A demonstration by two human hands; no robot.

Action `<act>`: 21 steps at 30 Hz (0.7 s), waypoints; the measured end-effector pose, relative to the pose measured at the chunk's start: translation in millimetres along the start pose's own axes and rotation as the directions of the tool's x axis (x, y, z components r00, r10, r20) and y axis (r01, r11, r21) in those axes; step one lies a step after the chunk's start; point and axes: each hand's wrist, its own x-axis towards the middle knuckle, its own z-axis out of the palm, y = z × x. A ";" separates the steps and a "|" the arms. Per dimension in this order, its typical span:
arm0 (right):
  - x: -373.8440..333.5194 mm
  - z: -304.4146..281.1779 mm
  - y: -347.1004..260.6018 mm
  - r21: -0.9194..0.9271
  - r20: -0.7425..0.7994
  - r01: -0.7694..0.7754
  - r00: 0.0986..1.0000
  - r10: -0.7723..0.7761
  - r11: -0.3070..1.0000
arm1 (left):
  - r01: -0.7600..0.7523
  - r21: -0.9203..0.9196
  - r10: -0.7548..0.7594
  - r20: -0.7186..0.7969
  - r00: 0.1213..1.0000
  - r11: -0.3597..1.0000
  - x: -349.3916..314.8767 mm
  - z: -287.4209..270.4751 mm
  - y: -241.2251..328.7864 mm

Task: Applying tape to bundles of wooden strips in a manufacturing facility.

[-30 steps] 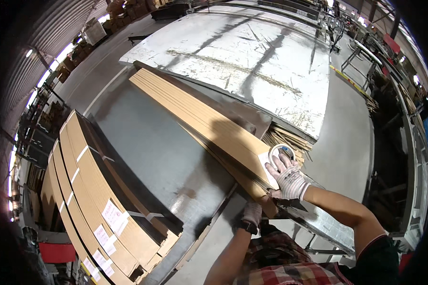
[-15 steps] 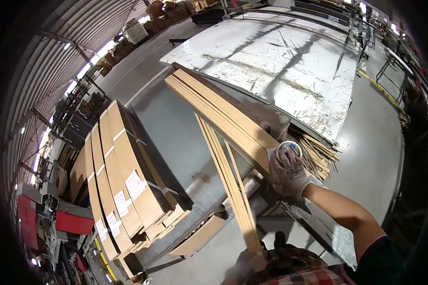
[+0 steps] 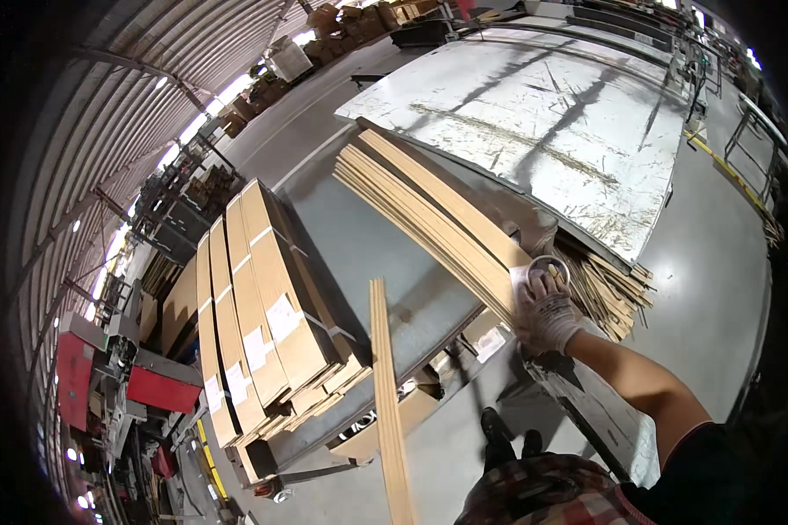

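Note:
My right hand [image 3: 547, 315], in a pale work glove, is closed on a roll of tape [image 3: 562, 264]. It rests at the near end of a stack of long, thin brown cardboard strips [image 3: 429, 223], beside a white label [image 3: 518, 284]. The strips lie slanting across a grey metal table, slightly fanned. A separate narrow bundle of strips [image 3: 383, 367] juts over the table's front edge and runs out of the picture at the bottom. My left hand is out of the picture.
Strapped long cardboard bundles [image 3: 267, 306] with white labels are piled on the left of the grey table [image 3: 328, 232]. Behind stands a large scuffed white table [image 3: 534, 114]. Loose scrap strips [image 3: 600, 289] lie right of my hand. Red-panelled machinery [image 3: 162, 389] is far left.
The narrow bundle has swung left, away from the main stack. The stack's strips have fanned apart somewhat. My right hand stays at the stack's near end, while the whole view has shifted.

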 end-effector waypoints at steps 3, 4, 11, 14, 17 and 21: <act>-2.4 14.1 10.8 0.083 -0.129 0.028 0.992 -0.017 0.996 | -0.111 -0.117 0.116 0.043 0.992 0.987 24.1 -8.0 68.9; -3.2 9.9 11.0 0.096 -0.163 0.073 0.985 -0.057 0.993 | -0.168 -0.173 0.179 0.053 0.982 0.970 36.7 -11.4 92.5; -5.5 -10.1 28.4 0.310 -0.662 0.035 0.725 0.189 0.950 | -0.171 -0.819 0.494 0.151 0.856 0.547 194.0 -51.7 298.5; -12.7 -90.2 -16.0 0.454 -0.614 0.417 0.787 -0.062 0.787 | -0.102 -0.881 0.488 0.156 0.859 0.461 242.6 -54.9 336.1; -28.5 -67.8 -76.4 0.349 -0.471 0.482 0.832 -0.295 0.803 | -0.215 -0.835 0.510 0.090 0.855 0.507 262.3 -51.4 350.3; 0.9 9.3 -174.3 0.502 -0.209 0.587 0.795 -0.570 0.635 | -0.566 -0.544 0.589 -0.155 0.793 0.619 315.9 -35.3 319.8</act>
